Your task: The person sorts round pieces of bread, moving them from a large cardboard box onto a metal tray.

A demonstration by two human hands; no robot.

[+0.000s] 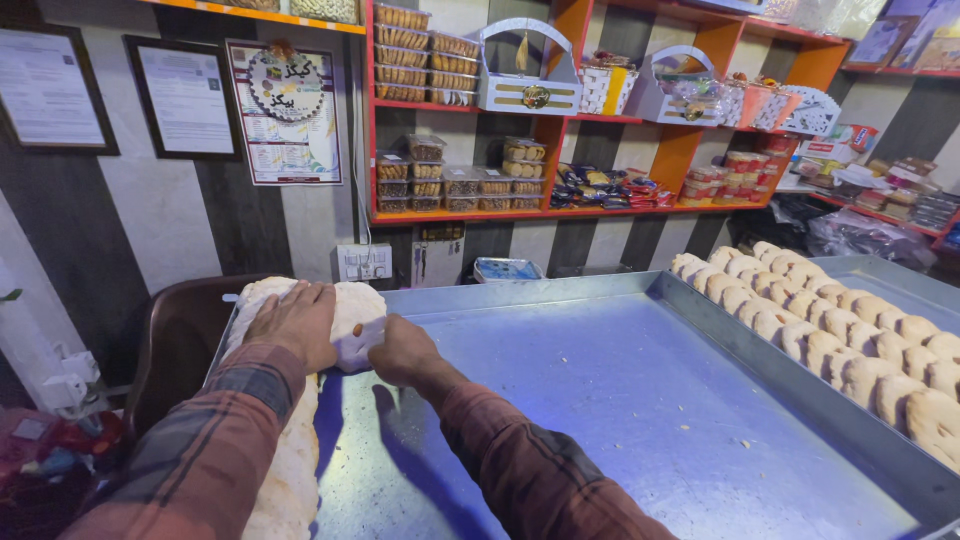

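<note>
- Now we see the big metal tray, with a second tray of shaped dough pieces at the right.
- On the tray's left edge lies the long dough.
- Our left hand presses flat on the dough's far end, fingers spread.
- Our right hand is curled against that end; we cannot tell if it grips.

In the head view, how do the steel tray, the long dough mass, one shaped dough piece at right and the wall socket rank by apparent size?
1. steel tray
2. long dough mass
3 and 4. shaped dough piece and wall socket: they look alike; the piece is nearer the camera, so unranked.
</note>
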